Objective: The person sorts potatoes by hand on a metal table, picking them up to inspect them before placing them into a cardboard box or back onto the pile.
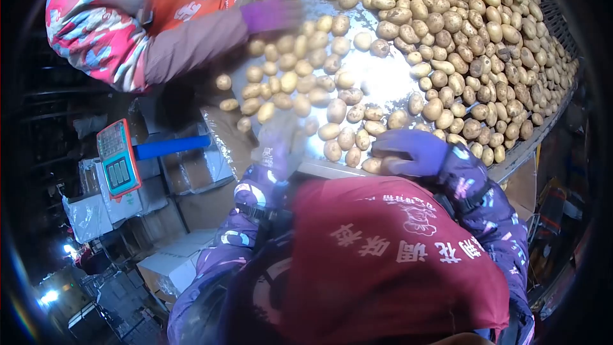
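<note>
My left hand [276, 142], in a pale glove, is smeared by motion at the near left edge of the metal table [377, 80]; its fingers cannot be made out. Loose potatoes [290, 81] lie and tumble just beyond it, several blurred. My right hand [415, 152], in a purple glove, rests at the near edge with fingers stretched leftward and thumb apart. Beside its fingertips and thumb lies a potato [372, 165], with more potatoes [347, 138] to the left. No potato shows clearly gripped in either hand.
A large heap of potatoes [485, 45] covers the right and far side. Opposite, a co-worker's purple-gloved hand [273, 14] reaches over the table. At left are a scale display [119, 158] on a blue post [172, 147] and cardboard boxes [179, 262].
</note>
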{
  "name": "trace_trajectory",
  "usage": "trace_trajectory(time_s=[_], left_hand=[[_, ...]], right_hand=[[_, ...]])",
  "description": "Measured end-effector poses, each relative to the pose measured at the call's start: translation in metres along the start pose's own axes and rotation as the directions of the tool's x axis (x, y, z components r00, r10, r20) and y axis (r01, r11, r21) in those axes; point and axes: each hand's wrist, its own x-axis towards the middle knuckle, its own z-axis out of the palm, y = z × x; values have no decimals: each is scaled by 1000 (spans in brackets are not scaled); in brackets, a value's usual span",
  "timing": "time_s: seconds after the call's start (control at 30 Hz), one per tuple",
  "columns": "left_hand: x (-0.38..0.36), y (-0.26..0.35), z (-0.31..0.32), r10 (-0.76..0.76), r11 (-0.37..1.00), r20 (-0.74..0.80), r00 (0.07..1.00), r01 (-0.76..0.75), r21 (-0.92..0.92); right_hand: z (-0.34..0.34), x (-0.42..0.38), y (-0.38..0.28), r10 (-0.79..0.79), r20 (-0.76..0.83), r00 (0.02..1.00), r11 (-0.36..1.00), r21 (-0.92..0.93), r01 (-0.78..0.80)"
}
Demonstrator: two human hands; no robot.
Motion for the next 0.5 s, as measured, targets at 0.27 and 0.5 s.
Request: trace_trajectory(time_s=[0.27,0.5], left_hand=[[31,16,38,62,970,324,944,-133,202],[53,-33,1,105,960,-232,967,-37,278]], right_hand=[[2,-125,9,156,-406,900,832,-437,-341],[37,-136,33,134,-315,940,741,-598,-306]])
